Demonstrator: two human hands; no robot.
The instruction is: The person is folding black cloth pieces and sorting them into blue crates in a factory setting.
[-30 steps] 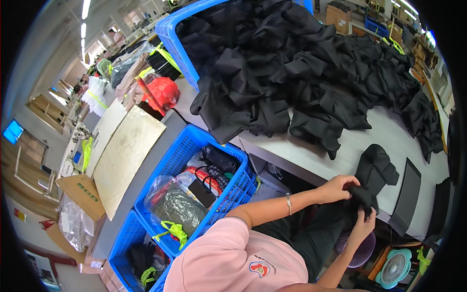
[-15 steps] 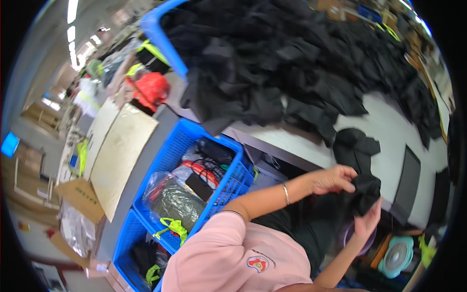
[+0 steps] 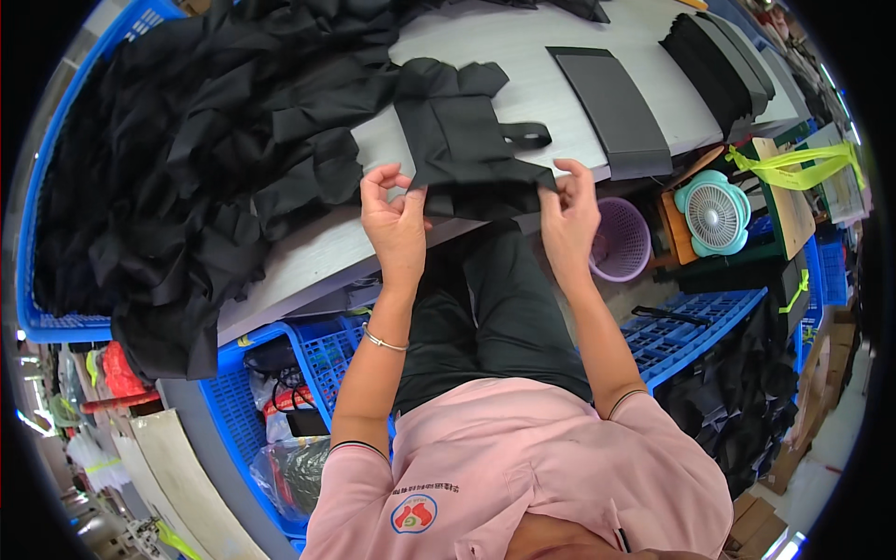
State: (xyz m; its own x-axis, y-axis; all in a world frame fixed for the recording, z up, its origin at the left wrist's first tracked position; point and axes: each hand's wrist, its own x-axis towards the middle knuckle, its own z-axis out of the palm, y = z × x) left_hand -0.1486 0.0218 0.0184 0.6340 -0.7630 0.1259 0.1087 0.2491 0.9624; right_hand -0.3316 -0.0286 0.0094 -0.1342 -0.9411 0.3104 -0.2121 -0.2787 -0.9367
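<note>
Only print I can spot is on the short-sleeved, pale pink fabric shirt [image 3: 579, 448], well back from the hands toward the wearer's body. Roughly in line behind the left hand [image 3: 395, 229] there's a short row of small dark printed characters [image 3: 422, 489], and just behind that, a bit farther from the hand, a round badge with a blue outline and a red-and-white design [image 3: 413, 514]. Any lettering inside that badge is too tiny to make out, tbh.
</note>
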